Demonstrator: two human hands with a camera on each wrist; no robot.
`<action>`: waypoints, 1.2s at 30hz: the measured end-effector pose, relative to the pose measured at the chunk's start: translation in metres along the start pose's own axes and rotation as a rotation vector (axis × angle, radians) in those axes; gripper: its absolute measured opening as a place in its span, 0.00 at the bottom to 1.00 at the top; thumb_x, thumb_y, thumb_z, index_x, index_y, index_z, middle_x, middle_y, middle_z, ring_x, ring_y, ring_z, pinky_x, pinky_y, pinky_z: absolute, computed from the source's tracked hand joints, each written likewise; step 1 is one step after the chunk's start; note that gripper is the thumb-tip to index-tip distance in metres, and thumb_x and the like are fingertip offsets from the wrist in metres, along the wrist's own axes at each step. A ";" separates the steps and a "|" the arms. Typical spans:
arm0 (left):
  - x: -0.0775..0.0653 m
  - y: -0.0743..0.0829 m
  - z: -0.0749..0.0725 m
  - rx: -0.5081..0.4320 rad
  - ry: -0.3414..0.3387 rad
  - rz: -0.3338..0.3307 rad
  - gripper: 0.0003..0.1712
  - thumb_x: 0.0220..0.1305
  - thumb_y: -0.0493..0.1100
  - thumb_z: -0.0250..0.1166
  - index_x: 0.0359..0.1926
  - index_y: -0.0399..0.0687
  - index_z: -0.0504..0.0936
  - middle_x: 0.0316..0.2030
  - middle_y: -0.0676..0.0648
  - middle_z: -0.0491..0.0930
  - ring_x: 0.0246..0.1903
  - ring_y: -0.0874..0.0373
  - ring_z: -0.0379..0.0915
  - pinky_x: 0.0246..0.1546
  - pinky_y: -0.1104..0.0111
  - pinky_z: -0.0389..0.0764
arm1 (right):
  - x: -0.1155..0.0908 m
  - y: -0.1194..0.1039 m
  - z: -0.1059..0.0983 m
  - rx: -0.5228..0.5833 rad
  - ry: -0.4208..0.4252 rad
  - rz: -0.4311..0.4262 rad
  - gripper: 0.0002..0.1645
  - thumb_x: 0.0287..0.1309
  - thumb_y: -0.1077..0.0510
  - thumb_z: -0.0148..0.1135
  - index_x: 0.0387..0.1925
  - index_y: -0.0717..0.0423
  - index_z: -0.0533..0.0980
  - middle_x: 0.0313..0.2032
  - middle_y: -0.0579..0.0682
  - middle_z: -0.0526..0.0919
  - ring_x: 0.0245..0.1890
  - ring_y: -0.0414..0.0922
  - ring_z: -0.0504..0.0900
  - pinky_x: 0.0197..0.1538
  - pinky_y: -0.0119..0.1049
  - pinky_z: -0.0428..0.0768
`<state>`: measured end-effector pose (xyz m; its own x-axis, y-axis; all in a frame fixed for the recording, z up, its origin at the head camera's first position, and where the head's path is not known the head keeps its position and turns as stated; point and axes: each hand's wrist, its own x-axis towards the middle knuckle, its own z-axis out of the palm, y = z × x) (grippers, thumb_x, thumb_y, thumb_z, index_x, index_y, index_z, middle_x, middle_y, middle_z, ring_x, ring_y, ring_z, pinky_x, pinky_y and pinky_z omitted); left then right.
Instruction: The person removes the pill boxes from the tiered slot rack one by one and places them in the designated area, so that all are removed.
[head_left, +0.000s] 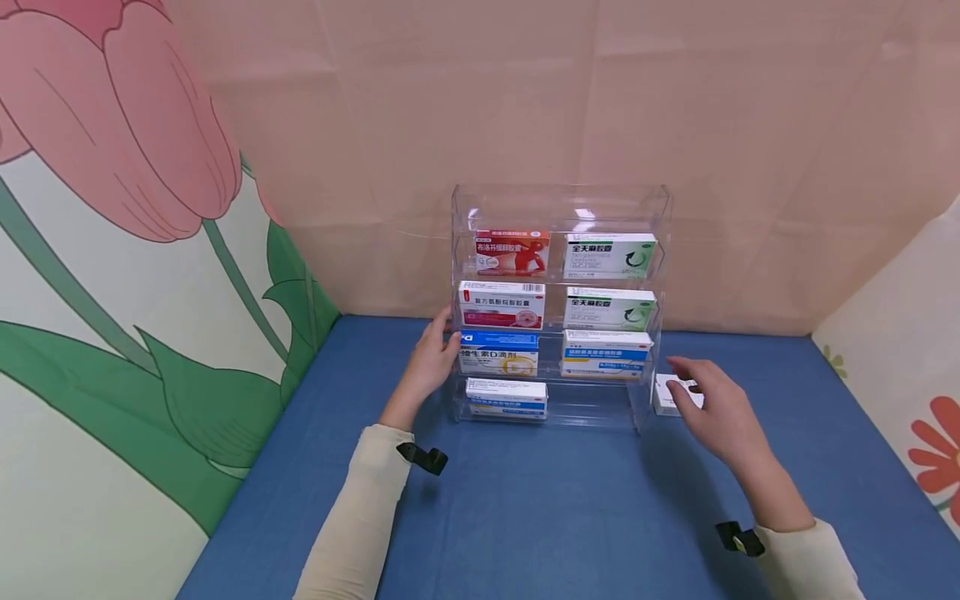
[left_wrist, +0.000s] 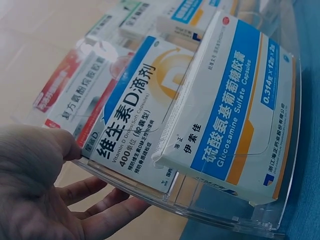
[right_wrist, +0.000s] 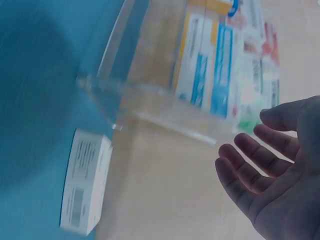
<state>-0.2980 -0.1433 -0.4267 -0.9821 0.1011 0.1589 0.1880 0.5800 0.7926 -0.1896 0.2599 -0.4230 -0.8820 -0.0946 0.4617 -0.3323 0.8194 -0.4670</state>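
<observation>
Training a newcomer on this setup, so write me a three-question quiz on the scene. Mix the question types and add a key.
1. How many boxes stand in the clear rack?
2. True or false: the loose white box lies on the blue surface, to the right of the rack in the head view.
3. What is the right hand holding? A, a red box; B, the loose white box; C, nothing.

Key:
1. Seven
2. True
3. C
</observation>
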 end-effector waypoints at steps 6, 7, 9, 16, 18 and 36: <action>0.000 0.002 0.001 0.023 0.017 0.015 0.31 0.78 0.44 0.52 0.78 0.53 0.56 0.63 0.36 0.70 0.53 0.38 0.76 0.47 0.50 0.84 | 0.000 -0.015 0.017 0.033 0.021 -0.066 0.23 0.63 0.67 0.66 0.59 0.63 0.77 0.50 0.60 0.81 0.48 0.56 0.81 0.45 0.59 0.84; 0.001 0.002 0.001 0.027 0.022 0.021 0.31 0.78 0.44 0.52 0.77 0.52 0.57 0.63 0.35 0.70 0.54 0.38 0.75 0.49 0.48 0.83 | 0.000 -0.017 0.020 0.044 0.020 -0.079 0.23 0.62 0.67 0.66 0.59 0.63 0.77 0.50 0.60 0.81 0.47 0.56 0.82 0.45 0.59 0.84; 0.001 0.002 0.001 0.035 0.032 0.030 0.31 0.78 0.43 0.53 0.77 0.50 0.58 0.62 0.35 0.71 0.55 0.38 0.75 0.53 0.46 0.80 | 0.000 -0.020 0.026 0.062 0.013 -0.104 0.23 0.61 0.67 0.67 0.59 0.63 0.77 0.51 0.60 0.81 0.46 0.55 0.82 0.44 0.57 0.85; 0.001 0.001 0.003 0.046 0.041 0.033 0.31 0.78 0.43 0.53 0.77 0.49 0.58 0.62 0.35 0.71 0.56 0.40 0.74 0.53 0.46 0.80 | 0.003 -0.036 0.044 0.116 -0.054 -0.111 0.25 0.63 0.63 0.67 0.61 0.62 0.76 0.53 0.59 0.81 0.47 0.53 0.83 0.46 0.54 0.85; 0.001 0.001 0.003 0.047 0.045 0.032 0.31 0.78 0.43 0.53 0.77 0.49 0.58 0.61 0.35 0.72 0.55 0.40 0.74 0.53 0.47 0.80 | 0.005 -0.040 0.050 0.136 -0.070 -0.115 0.25 0.64 0.63 0.67 0.61 0.62 0.76 0.53 0.59 0.81 0.47 0.53 0.82 0.46 0.54 0.85; 0.000 0.003 0.003 0.059 0.046 0.012 0.30 0.78 0.44 0.53 0.76 0.47 0.59 0.60 0.35 0.73 0.53 0.40 0.75 0.50 0.48 0.81 | 0.016 -0.071 0.098 0.203 -0.173 -0.127 0.27 0.64 0.59 0.68 0.64 0.57 0.75 0.57 0.57 0.80 0.47 0.52 0.83 0.48 0.50 0.86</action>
<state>-0.2976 -0.1392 -0.4258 -0.9780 0.0718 0.1959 0.1971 0.6260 0.7545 -0.2125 0.1452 -0.4563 -0.8670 -0.2988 0.3987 -0.4886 0.6666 -0.5630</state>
